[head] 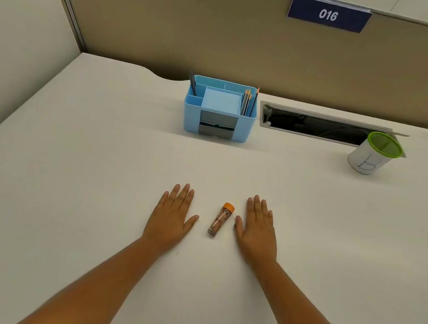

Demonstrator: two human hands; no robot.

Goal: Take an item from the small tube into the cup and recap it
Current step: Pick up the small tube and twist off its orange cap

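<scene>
A: Hands first. How is the grip of each one?

B: The left hand (173,217) lies flat on the counter (70,170), palm down, fingers stretched out and a little spread. It holds nothing. The right hand (258,228) is the same: flat, fully opened, nothing in its grip.

A: And the small tube (221,220)?

B: It lies on its side on the counter between the two hands, touching neither. The right thumb is just beside the tube; the left thumb is a little farther. Its orange cap (228,207) is on and points away from the person.

A: The cup (374,153)?

B: White with a green rim, marked "B", well apart from the tube, far to its right and beyond. A blue organizer (220,108) with pencils stands beyond the tube.
</scene>
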